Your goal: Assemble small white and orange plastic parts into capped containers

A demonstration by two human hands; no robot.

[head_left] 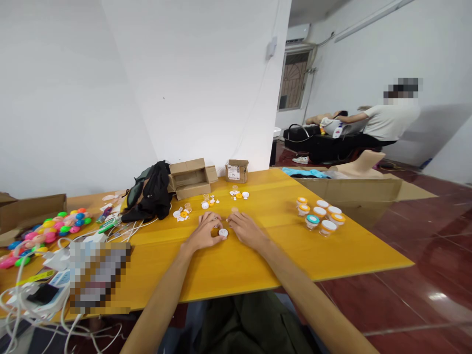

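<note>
My left hand [207, 232] is curled over the table with its thumb against a small white round plastic part [223, 233], which it grips at the edge. Close beside it, my right hand [248, 229] has its fingers bent together at the tips. Whatever those fingertips hold is too small to make out. Just beyond the right hand stands a clear plastic cup [235, 210]. Farther back lie small groups of loose parts: white discs [176, 214], orange rings [239, 195] and clear cups [188, 207].
Several lidded clear jars [328, 227] stand at the right. Behind are an open cardboard box [191, 179], a smaller box [237, 172] and a black bag [151, 194]. Colourful balls [55, 228], cables and a power strip [55, 290] crowd the left. A person [393, 120] sits beyond.
</note>
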